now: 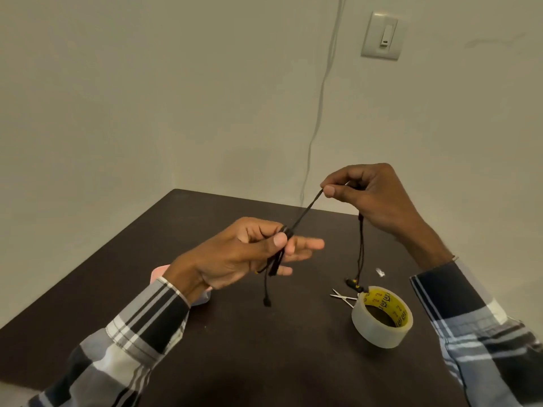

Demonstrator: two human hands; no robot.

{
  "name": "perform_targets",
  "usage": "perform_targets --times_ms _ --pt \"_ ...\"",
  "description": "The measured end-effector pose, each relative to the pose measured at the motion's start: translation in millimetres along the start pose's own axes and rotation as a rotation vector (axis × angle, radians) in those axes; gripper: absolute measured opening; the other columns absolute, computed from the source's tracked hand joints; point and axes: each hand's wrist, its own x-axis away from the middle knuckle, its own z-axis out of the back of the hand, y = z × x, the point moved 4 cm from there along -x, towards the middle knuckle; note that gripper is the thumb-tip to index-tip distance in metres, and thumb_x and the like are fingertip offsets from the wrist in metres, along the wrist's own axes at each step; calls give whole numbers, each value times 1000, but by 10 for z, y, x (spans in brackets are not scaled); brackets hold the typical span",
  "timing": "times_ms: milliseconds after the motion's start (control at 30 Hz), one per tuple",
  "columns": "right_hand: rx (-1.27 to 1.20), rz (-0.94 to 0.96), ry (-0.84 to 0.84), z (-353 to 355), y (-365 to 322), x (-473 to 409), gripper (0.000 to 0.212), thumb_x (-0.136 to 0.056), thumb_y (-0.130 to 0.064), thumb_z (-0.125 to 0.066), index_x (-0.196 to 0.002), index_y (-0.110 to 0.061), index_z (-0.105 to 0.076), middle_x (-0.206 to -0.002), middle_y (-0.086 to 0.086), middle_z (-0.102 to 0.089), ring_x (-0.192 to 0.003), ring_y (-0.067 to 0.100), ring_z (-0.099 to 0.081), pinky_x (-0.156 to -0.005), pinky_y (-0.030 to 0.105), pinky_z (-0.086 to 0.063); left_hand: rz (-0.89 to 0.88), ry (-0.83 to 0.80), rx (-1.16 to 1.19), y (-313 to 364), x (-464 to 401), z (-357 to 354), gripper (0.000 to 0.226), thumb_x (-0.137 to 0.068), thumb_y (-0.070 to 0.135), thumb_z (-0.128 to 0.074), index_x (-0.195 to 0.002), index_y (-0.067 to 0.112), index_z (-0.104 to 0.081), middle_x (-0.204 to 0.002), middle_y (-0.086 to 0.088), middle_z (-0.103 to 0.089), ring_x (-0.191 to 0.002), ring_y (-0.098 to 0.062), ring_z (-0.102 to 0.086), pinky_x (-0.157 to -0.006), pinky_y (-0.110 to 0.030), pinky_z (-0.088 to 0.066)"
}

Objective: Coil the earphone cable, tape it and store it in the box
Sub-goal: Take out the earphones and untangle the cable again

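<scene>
While the thin black earphone cable [305, 208] is stretched taut above the dark brown table [241, 342], it is pinched at both ends. One end is pinched between thumb and forefinger of the left hand [249, 254], whose remaining fingers are extended and relaxed; a folded bundle of strands is held there, and short ends hang below it, one tipped with a small black piece. The other end is pinched by the curled fingertips of the right hand [373, 198], from which two further strands hang down. Their earbuds [354, 283], black with yellow accents, are seen just behind the tape roll [382, 317].

One tape roll is lying flat on the table, below the right hand. It is a wide ring of translucent tape wound on a yellow printed core. One pair of small metal scissors [342, 298] is lying just left of the tape roll, its thin blades parted. One small crumpled white scrap [380, 272] is lying behind the tape roll. A pale pink object [158, 274], mostly hidden by the left wrist, is lying well left of the tape roll.

The table surface is smooth and matte. Two plain off-white walls meet behind it; one white wall switch [382, 36] and one thin white wire [320, 98] are fixed to them. Both sleeves [138, 336] are of plaid fabric.
</scene>
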Motion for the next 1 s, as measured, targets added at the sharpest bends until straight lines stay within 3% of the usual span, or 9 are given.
perform_targets --times_ms 67,167,300,433,567,700,767,900,1000 --pt "-122 -39 -7 -114 66 -13 5 -87 -13 -76 -91 -13 -78 -84 1 -77 -82 31 -70 -74 38 -57 -107 13 214 45 -20 -59 18 -96 25 -54 -91 12 -66 -145 -19 -51 -137 -36 -47 -106 -59 -42" --pt "-330 -141 -46 -365 201 24 7 -88 -7 -72 -93 -7 -76 -79 3 -73 -67 8 -61 -60 17 -46 -230 24 408 122 -65 -83 18 -92 28 -64 -89 10 -66 -148 -23 -45 -138 -42 -42 -104 -64 -40" --pt "-475 -266 -135 -749 332 172 14 -88 -3 -68 -89 -13 -79 -79 16 -69 -66 16 -54 -59 25 -41 -303 94 450 212 -134 -22 18 -92 28 -63 -89 10 -64 -149 -22 -44 -139 -40 -42 -104 -64 -40" --pt "-602 -375 -194 -1007 355 376 11 -91 -17 -70 -95 -18 -80 -70 7 -67 -57 10 -49 -54 22 -38 -320 226 441 267 -185 126 19 -93 30 -58 -89 14 -67 -148 -19 -48 -138 -36 -44 -105 -60 -42" --pt "-597 -409 -219 -1099 328 539 19 -91 -29 -69 -104 -19 -79 -70 7 -67 -54 11 -47 -51 22 -34 -283 414 335 254 -211 313 19 -85 36 -59 -83 21 -71 -142 -11 -57 -134 -29 -51 -100 -55 -49" --pt "-483 -373 -234 -1074 294 646 25 -96 -28 -65 -117 -19 -74 -70 6 -67 -51 5 -47 -47 17 -35 -210 581 136 134 -212 494 25 -83 36 -58 -91 15 -69 -134 -3 -64 -130 -15 -55 -106 -55 -41" --pt "-428 -361 -241 -1042 299 676 26 -97 -25 -65 -120 -16 -72 -68 4 -66 -51 2 -48 -48 15 -37 -178 605 9 71 -208 539 25 -88 33 -56 -94 11 -66 -137 -4 -62 -130 -8 -54 -108 -49 -40" --pt "-228 -310 -288 -937 295 718 20 -98 -27 -64 -113 -19 -75 -65 0 -67 -52 4 -49 -50 17 -39 -100 602 -330 -21 -201 594 16 -98 23 -56 -97 16 -71 -141 -1 -57 -130 3 -50 -104 -14 -40" --pt "-47 -228 -309 -819 264 714 16 -98 -31 -63 -103 -24 -76 -66 -2 -69 -50 5 -48 -51 20 -39 -41 562 -452 -136 -204 651 16 -99 22 -57 -96 24 -72 -142 -2 -56 -133 1 -47 -110 -22 -38"
